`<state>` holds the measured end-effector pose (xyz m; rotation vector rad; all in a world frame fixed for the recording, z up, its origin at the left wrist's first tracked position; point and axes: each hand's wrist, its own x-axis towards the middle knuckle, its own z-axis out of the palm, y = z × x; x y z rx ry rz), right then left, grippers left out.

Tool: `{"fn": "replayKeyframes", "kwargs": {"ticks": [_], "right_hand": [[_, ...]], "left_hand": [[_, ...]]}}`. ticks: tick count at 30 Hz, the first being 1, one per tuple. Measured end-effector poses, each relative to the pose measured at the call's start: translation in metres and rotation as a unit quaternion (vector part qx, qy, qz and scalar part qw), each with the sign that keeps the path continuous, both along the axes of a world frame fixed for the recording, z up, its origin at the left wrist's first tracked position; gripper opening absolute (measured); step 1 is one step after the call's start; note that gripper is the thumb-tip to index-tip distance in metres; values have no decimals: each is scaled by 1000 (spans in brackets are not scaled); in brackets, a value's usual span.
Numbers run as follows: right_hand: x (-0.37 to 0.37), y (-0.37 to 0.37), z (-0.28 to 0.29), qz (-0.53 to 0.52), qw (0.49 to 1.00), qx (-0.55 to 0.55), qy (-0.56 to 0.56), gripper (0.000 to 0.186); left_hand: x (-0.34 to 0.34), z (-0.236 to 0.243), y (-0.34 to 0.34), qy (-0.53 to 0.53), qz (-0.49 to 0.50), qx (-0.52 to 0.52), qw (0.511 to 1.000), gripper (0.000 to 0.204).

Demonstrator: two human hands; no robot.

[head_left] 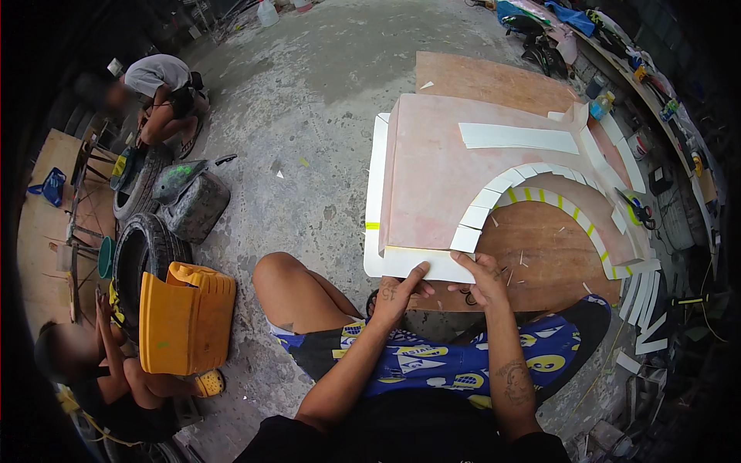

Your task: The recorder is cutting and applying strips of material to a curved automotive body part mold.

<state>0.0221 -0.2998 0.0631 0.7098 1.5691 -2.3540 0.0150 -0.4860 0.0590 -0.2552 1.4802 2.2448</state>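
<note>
A white card-like strip (pixel 431 265) lies along the near edge of a large pinkish panel with an arched cutout (pixel 428 177). My left hand (pixel 403 293) grips the strip's lower edge, thumb on top and fingers underneath. At the strip's right end my right hand (pixel 486 279) pinches it the same way, close to the foot of the arch. Short white pieces (pixel 494 190) follow the arch's rim. A longer white strip (pixel 519 138) rests on the panel's upper face. Yellow tape marks the white inner curve (pixel 572 211). Black-handled scissors (pixel 642 216) sit at the panel's right.
Plywood (pixel 532 243) lies under the panel. Loose white strips (pixel 639 301) are on the right. Leftward stand a yellow crate (pixel 185 320), a tyre (pixel 139 251) and a grey tank (pixel 197 208). One person (pixel 158 77) crouches far left; another (pixel 123 386) sits near left.
</note>
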Motion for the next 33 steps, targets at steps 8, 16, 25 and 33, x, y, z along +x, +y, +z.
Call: {"fn": "replayKeyframes", "kwargs": {"ticks": [8,16,25,33], "right_hand": [[0,-1,0,-2,1000,-7,7,32],[-2,-2,-4,3,1000,-8,10,32],[-2,-4,0,0,1000,-4,7,32],[-3,-7,1,0,1000,5,-1,32]], "left_hand": [[0,-1,-1,5,-2,3,1000,32],[-1,-4,-3,-2,5,14,1000,32],[-1,-2,-2,-2,6,8,1000,31],[-1,3,-3,-5,12,8,1000,30]]}}
